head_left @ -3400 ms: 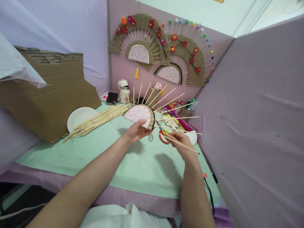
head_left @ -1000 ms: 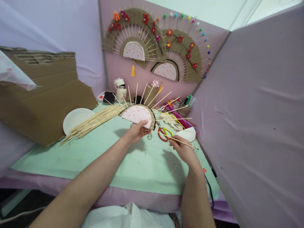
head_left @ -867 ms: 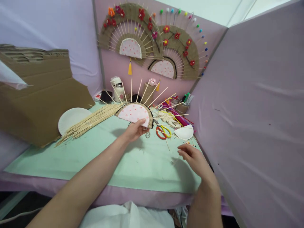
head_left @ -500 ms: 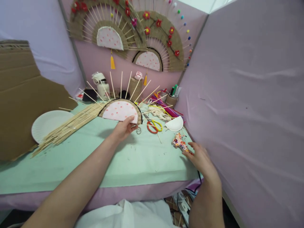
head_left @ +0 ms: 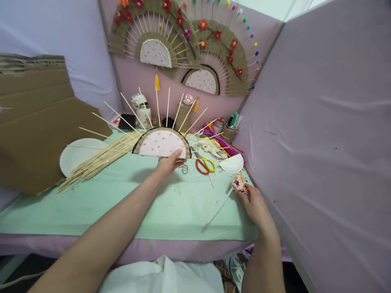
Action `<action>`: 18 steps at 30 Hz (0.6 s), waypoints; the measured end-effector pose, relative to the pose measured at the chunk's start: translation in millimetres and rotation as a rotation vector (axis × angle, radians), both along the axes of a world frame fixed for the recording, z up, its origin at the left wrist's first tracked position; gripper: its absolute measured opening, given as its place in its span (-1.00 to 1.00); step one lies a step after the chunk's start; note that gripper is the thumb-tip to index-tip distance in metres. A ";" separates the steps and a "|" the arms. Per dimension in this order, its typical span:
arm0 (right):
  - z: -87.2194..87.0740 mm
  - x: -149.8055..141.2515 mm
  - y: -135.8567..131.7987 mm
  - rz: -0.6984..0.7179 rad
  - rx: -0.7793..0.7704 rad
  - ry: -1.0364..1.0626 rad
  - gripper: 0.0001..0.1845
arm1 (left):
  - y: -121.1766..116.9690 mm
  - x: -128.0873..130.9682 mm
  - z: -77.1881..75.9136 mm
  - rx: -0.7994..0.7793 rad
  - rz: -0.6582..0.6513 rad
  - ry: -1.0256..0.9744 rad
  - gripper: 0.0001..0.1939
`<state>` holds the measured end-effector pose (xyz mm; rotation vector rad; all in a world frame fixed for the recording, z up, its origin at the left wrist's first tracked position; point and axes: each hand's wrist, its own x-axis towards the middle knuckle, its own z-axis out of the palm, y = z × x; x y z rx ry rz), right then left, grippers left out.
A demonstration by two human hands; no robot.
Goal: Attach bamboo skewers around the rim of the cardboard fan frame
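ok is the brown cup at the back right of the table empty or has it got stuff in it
Not empty: green and dark pen-like things stick up above the rim of the brown cup.

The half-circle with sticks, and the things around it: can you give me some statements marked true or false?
1. The left hand holds the half-circle. True.
2. The right hand holds the scissors. False: the scissors lie on the table; the right hand holds a patterned object.
3. The stick bundle lies partly over the round plate. True.
4. The wall tassels are blue. False: the tassels are yellow.
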<state>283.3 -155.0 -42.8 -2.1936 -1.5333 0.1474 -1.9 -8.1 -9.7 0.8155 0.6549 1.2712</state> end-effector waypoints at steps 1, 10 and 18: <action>2.1 0.9 -3.1 0.023 0.038 0.085 -0.49 | -0.4 0.6 -0.4 0.008 0.016 0.007 -0.69; 20.1 -37.5 -15.3 0.213 0.152 0.999 -0.70 | -0.7 3.2 -8.1 0.100 0.127 0.119 -0.69; 21.5 -104.7 -0.8 0.284 0.207 1.103 -0.67 | -6.4 7.0 -12.6 0.119 0.081 0.137 -0.69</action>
